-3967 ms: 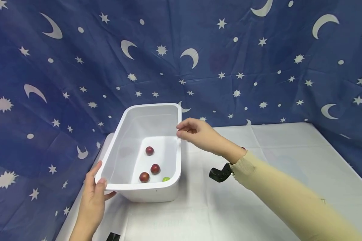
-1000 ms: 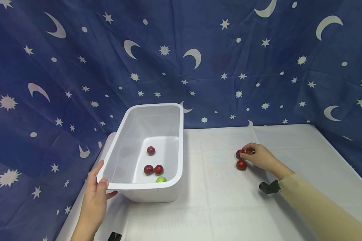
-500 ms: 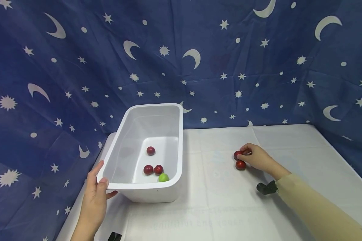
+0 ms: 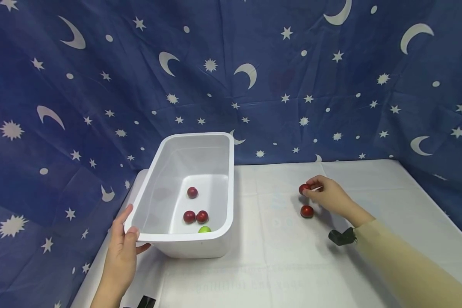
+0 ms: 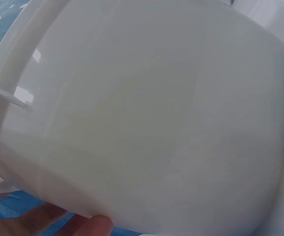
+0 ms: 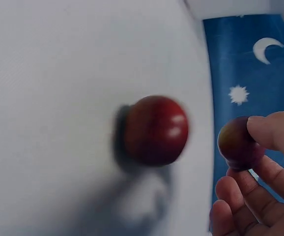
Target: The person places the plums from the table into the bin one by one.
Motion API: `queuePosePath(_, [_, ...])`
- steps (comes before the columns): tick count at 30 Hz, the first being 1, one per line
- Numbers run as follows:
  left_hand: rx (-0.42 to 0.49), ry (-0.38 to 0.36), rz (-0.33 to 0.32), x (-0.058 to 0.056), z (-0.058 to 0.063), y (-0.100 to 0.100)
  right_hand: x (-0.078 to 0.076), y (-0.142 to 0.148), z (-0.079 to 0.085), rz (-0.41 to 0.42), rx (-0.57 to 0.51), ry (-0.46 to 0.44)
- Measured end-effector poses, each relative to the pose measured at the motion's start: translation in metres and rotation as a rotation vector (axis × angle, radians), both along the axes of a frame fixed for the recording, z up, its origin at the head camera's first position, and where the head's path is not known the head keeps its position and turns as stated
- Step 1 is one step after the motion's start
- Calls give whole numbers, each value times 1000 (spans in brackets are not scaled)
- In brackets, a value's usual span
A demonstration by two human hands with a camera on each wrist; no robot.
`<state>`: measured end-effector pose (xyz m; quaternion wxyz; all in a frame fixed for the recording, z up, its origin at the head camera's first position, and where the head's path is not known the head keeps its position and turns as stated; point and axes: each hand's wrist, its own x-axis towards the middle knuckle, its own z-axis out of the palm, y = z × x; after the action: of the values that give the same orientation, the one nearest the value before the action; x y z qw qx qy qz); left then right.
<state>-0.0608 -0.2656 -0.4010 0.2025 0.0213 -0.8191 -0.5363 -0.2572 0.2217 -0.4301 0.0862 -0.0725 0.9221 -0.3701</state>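
My right hand [image 4: 329, 195] pinches a dark red plum [image 4: 303, 189] between thumb and fingers, raised above the white-covered table. The right wrist view shows this held plum [image 6: 240, 143] with a yellowish-green patch. A second red plum [image 4: 306, 211] lies on the cloth just below it, nearer to me. At left, my left hand [image 4: 119, 255] grips the near left corner of a deep white plastic tub [image 4: 211, 236], thumb over the rim. Inside the tub are three dark red plums [image 4: 189, 217] and a bright green round fruit [image 4: 204, 229], partly hidden by the near rim.
A blue curtain [image 4: 277, 81] with white moons and stars hangs behind the table and along its left side. The white tablecloth [image 4: 277, 256] spreads between the tub and my right arm. Black wrist cameras [image 4: 342, 236] hang under both wrists.
My right hand has moved from the tub's right rim over to the two plums on the table, taken one and raised it. The green fruit rolls about slightly; the left hand stays put.
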Motion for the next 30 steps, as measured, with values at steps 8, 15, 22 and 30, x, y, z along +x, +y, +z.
queuePosePath(8, [-5, -10, 11, 1, 0, -1, 5, -15, 33, 26, -65, 101])
queuePosePath(15, [15, -7, -14, 2, 2, 0, 14, -33, 59, 54, -62, 145])
queuePosePath(22, [4, -20, -7, 1, 1, -3, 21, -60, 82, 95, -85, 168])
queuePosePath(30, [10, -7, -21, 0, 0, -3, 31, -97, 102, 180, -163, 182])
